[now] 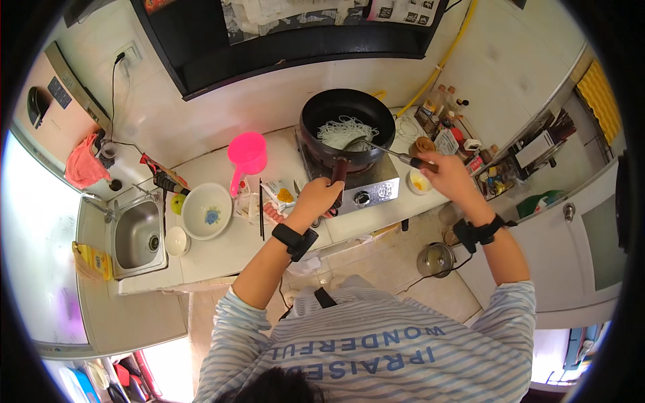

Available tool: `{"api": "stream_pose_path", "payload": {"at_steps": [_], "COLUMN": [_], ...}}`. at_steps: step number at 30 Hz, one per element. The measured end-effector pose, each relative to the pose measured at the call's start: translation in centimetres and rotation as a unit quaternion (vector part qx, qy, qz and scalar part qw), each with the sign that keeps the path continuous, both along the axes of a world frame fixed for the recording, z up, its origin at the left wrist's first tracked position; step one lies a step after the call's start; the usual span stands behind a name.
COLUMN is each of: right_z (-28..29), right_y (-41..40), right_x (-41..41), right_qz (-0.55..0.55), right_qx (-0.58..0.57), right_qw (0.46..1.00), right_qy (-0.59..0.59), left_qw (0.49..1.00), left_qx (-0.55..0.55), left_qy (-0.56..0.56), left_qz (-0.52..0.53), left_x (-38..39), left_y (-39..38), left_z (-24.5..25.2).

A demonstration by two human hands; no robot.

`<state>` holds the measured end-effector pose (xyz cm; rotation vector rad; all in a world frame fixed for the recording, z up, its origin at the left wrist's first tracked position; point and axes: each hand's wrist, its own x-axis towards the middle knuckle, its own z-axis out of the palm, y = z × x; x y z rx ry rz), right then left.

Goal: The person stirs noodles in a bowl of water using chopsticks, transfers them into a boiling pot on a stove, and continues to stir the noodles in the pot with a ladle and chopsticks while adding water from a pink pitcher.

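A deep black wok rests on a single-burner gas stove, with a heap of pale noodles inside. My left hand is closed around the wok's dark reddish-brown handle. In my right hand is a metal spatula or ladle with a dark grip; its head reaches into the wok against the noodles, and part of it is hidden among them. Below the spatula's shaft, beside the stove, stands a small white bowl with what looks like a raw egg.
Left of the stove are a pink plastic dipper, black chopsticks, food packets, a large white bowl, a small bowl and a steel sink. Bottles and jars crowd the right corner. A range hood overhangs behind.
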<state>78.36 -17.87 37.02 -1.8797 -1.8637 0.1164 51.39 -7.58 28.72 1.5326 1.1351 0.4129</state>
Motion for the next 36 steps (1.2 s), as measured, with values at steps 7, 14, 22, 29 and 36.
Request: {"api": "stream_pose_path", "payload": {"at_steps": [7,14,22,29,36], "right_z": [-6.8,-4.2,-2.7,-6.2,-1.8], "right_y": [5.8,5.1,2.6,6.4,2.4], "right_x": [1.4,5.5,2.9,3.1,6.1], "right_qz": [0.02,0.027,0.05,-0.007,0.017], "right_qx": [0.071,0.064,-0.011,0.037,-0.003], "right_qw": [0.992,0.995,0.997,0.996,0.999], "right_qy": [-0.102,-0.073,0.062,-0.075,-0.039], "left_qw": [0.996,0.991,0.984,0.983,0.981], "left_qx": [0.043,0.06,0.105,0.107,0.107], "left_qy": [0.059,0.02,0.05,0.091,0.115], "left_qz": [0.043,0.115,0.132,0.115,0.118], "left_x": [1.0,0.9,0.8,1.3,0.8], "left_y": [-0.6,-0.9,0.6,0.1,0.5], "left_z": [0.9,-0.7,-1.6,0.0,-0.6]}}
